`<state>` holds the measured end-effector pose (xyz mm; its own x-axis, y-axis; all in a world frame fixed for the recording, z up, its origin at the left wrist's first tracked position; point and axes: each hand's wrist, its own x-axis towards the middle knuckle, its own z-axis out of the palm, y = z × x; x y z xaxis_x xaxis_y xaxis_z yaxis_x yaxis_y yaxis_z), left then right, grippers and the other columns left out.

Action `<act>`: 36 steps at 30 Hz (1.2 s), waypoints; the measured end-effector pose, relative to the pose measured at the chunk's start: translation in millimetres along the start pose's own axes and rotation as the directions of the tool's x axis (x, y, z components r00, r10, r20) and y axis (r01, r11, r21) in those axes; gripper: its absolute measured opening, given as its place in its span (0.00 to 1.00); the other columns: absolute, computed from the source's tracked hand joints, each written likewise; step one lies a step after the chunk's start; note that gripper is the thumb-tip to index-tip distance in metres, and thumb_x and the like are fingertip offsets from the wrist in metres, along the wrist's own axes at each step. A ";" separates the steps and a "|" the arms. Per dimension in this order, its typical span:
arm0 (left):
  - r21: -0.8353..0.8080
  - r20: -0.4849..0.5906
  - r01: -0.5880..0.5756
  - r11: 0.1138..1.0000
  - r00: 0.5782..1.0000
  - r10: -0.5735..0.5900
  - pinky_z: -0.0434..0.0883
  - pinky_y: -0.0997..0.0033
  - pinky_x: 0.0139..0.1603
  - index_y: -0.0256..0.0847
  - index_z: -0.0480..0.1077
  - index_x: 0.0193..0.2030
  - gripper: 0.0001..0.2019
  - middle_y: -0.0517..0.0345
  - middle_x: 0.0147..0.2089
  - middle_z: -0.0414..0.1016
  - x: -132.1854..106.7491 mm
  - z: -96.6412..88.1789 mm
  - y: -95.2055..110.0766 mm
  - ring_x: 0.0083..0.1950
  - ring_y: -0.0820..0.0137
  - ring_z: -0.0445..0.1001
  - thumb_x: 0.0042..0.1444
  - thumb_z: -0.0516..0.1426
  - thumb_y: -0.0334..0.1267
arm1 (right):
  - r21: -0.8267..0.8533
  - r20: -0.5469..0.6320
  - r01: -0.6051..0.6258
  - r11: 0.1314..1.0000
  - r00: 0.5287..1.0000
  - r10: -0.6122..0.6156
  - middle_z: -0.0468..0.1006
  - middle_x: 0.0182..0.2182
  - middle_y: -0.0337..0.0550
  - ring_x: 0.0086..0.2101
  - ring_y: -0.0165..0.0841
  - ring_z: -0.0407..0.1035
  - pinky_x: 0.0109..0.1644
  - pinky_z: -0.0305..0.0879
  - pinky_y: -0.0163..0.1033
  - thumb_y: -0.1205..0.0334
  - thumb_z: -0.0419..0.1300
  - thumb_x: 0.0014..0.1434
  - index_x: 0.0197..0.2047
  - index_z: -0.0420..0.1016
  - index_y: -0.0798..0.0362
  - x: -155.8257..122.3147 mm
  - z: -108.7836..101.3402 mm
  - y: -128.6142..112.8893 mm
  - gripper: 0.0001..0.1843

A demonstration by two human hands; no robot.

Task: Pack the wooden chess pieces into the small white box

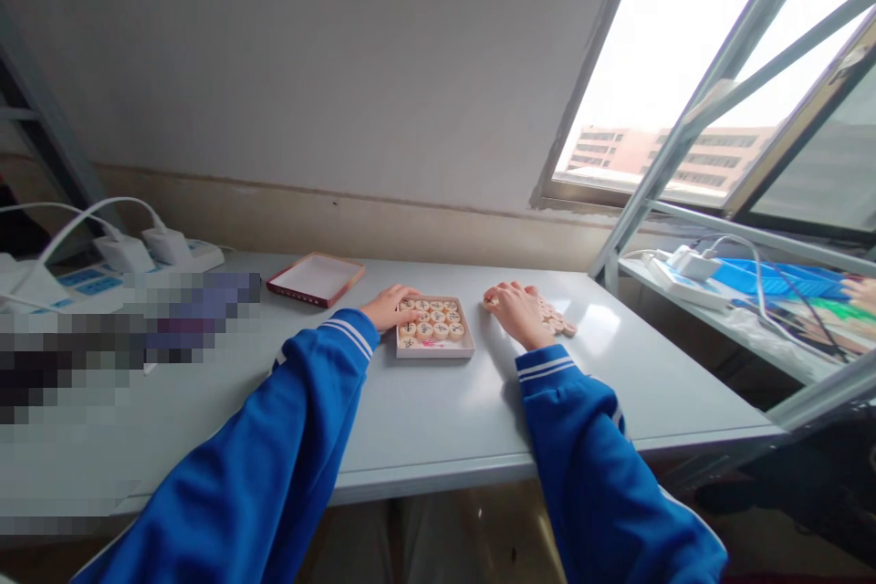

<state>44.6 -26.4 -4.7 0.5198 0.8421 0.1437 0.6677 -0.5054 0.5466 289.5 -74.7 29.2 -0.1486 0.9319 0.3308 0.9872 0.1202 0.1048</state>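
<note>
An open shallow box [435,353] stands on the desk, holding several rows of round wooden Chinese chess pieces [439,329] with characters on their tops. Its front strip shows a pale bottom with a pink mark. My left hand [391,307] grips the box's left side, its thumb reaching over the pieces. To the right of the box, my right hand [515,311] is bent down with its fingertips on a Chinese chess piece [489,301]. A loose pile of pieces [557,321] lies beside and partly behind that hand.
The red-edged box lid [316,281] lies upturned at the back left. A power strip [198,255] with white chargers and cables sits at the far left, near a blurred patch. Right of the metal frame post [633,224], another desk bears a power strip [691,278] and a blue tray [766,287].
</note>
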 end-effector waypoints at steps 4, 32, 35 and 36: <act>0.001 0.021 0.006 1.000 1.000 -0.006 0.57 0.65 0.57 0.38 0.60 0.52 0.26 0.50 0.51 0.62 -2.0 -1.8 4.0 0.55 0.62 0.61 0.49 0.51 0.50 | 0.104 0.007 0.034 0.994 0.999 -0.035 0.77 0.34 0.43 0.38 0.35 0.66 0.42 0.50 0.40 0.60 0.54 0.54 0.33 0.75 0.50 -3.5 -5.5 -2.5 0.09; 0.007 0.025 0.000 1.000 1.000 0.000 0.55 0.66 0.59 0.38 0.60 0.51 0.23 0.50 0.51 0.61 -2.8 -1.6 4.8 0.56 0.64 0.59 0.50 0.52 0.46 | 0.603 0.041 0.379 0.702 0.864 -0.501 0.71 0.26 0.39 0.26 0.26 0.60 0.31 0.55 0.33 0.56 0.57 0.53 0.27 0.75 0.54 -14.1 -15.8 -45.9 0.11; 0.006 0.014 -0.003 1.000 1.000 0.003 0.56 0.66 0.59 0.39 0.61 0.51 0.22 0.51 0.51 0.61 -3.2 -1.5 5.4 0.56 0.64 0.59 0.49 0.52 0.46 | 0.617 0.027 0.379 0.689 0.865 -0.500 0.72 0.26 0.39 0.27 0.27 0.61 0.32 0.55 0.33 0.56 0.57 0.53 0.28 0.75 0.54 -13.8 -14.1 -46.6 0.11; 0.006 0.011 -0.003 1.000 1.000 0.003 0.56 0.66 0.59 0.39 0.61 0.51 0.22 0.51 0.51 0.61 -3.3 -1.5 5.7 0.56 0.64 0.60 0.49 0.52 0.46 | 0.626 0.019 0.373 0.685 0.871 -0.492 0.72 0.27 0.39 0.28 0.27 0.62 0.33 0.55 0.33 0.56 0.56 0.53 0.28 0.75 0.53 -13.1 -14.2 -45.6 0.11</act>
<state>45.9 -31.7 -0.9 0.5279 0.8384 0.1359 0.6692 -0.5091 0.5413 245.6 -97.3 33.4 -0.6137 0.7586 0.2188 0.6566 0.6443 -0.3922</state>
